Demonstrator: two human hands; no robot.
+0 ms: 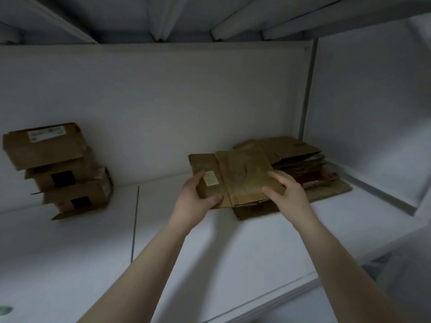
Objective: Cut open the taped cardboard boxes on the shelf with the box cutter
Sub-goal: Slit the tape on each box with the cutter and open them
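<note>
A flat brown cardboard box with a pale label lies on top of a pile of flattened cardboard at the shelf's right. My left hand grips its left near corner, thumb under the front edge. My right hand holds its right near side, fingers on top. A stack of three taped cardboard boxes stands at the left against the back wall, the top one tilted. No box cutter is in sight.
The white shelf has a seam running front to back left of my arms. A back wall, a right side wall with a metal upright and a shelf overhead enclose the space.
</note>
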